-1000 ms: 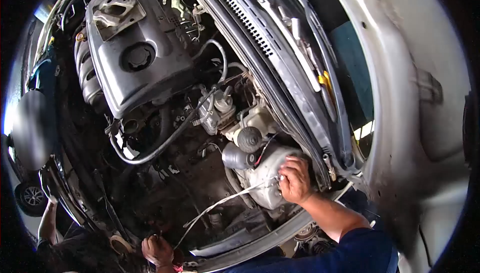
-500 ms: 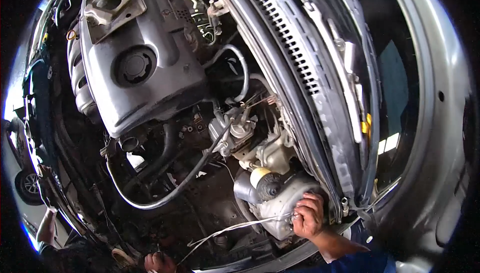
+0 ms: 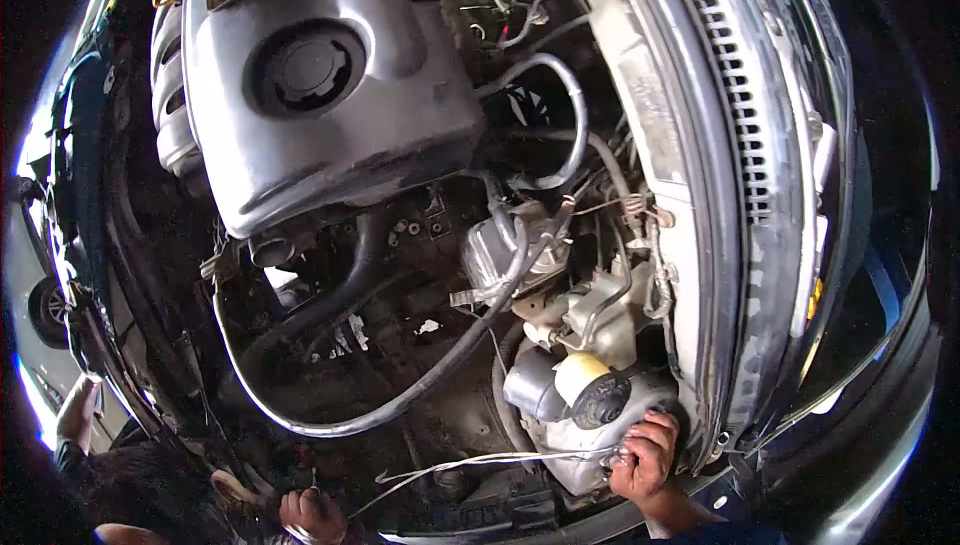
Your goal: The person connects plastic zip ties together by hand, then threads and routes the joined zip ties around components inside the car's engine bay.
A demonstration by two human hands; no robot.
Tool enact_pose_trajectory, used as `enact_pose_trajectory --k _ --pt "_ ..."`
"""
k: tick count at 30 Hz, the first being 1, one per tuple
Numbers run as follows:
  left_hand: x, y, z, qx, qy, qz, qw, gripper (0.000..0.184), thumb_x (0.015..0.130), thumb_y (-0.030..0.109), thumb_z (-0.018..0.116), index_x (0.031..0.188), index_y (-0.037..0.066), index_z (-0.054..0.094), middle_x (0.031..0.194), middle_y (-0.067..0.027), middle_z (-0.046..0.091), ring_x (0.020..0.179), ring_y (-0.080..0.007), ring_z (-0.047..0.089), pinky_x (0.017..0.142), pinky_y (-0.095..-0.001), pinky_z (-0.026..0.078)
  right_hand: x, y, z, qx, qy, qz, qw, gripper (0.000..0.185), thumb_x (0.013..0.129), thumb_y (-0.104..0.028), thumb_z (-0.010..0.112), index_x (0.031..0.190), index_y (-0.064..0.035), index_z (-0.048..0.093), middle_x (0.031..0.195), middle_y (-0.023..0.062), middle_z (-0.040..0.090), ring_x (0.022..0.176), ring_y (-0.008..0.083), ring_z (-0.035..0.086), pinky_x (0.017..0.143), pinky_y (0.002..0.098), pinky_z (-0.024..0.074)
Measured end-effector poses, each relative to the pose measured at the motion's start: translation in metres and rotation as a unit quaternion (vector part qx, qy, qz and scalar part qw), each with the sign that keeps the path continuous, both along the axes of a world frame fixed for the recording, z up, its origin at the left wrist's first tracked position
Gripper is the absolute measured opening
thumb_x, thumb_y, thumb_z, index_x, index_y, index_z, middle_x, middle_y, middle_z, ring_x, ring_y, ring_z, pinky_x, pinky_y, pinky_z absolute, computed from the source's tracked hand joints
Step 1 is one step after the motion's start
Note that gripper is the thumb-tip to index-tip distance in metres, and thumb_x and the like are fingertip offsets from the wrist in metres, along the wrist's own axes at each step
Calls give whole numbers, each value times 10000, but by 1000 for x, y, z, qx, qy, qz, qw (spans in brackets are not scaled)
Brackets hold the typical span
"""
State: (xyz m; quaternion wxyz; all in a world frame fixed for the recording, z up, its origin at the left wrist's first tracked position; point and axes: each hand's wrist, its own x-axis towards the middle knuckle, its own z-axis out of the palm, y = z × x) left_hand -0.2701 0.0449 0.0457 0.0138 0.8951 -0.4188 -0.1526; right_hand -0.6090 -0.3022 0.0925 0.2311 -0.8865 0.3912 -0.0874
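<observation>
My right hand (image 3: 648, 457) is closed, with its fingertips pinching one end of a thin pale wire (image 3: 480, 461). It rests against a rounded grey metal housing (image 3: 575, 473) at the bottom right of the engine bay. From there the wire runs left, with a loose bend midway, toward my left hand (image 3: 312, 517) at the bottom edge. My left hand is curled closed around the wire's other end, which its fingers mostly hide. Just above my right hand is a pale yellow cylinder (image 3: 580, 377) with a black ribbed end.
A large grey engine cover (image 3: 330, 135) fills the upper left. A thick hose (image 3: 400, 405) loops across the bay, near a metal unit (image 3: 510, 255). The cowl edge (image 3: 690, 195) runs down the right. Another person's forearm (image 3: 78, 413) shows at lower left.
The view has shifted, so the engine cover appears larger and the cowl stands farther right. Both hands keep their hold on the wire, which looks a little straighter.
</observation>
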Motion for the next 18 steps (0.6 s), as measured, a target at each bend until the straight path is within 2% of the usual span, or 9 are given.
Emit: enact_pose_trajectory --k 7,10,13,15,18 --pt "0 -6 2 9 -2 0 1000 154 752 176 593 779 32 544 680 -149 482 629 -352 492 540 -461 384 2 0 1 1 11 -5 1000 138 773 -73 572 904 -68 530 937 108 569 935 337 557 853 512 449" --pt "1 6 -4 -28 -4 -13 1000 151 747 169 598 785 34 543 678 -150 481 622 -355 485 539 -466 379 2 1 0 -3 6 -6 1000 134 766 -77 571 893 -69 530 932 108 569 932 335 557 850 517 444" --pt "0 13 -7 19 1 4 1000 174 762 189 606 805 31 546 705 -161 497 640 -374 496 562 -479 399 2 1 2 5 19 -10 1000 128 768 -77 569 890 -71 529 931 104 569 944 332 553 866 511 438" --pt "-2 14 -12 -51 -119 -74 989 195 782 204 610 833 27 544 722 -173 501 664 -396 509 594 -492 422 0 1 1 8 19 -11 1000 126 768 -78 569 888 -73 529 932 101 568 952 331 552 875 508 434" --pt "-3 15 -11 -33 -59 -27 997 190 797 196 603 848 24 541 728 -177 500 680 -407 517 614 -499 435 -1 1 1 10 18 -10 1000 120 770 -83 571 883 -77 531 934 97 566 965 329 550 890 503 426"
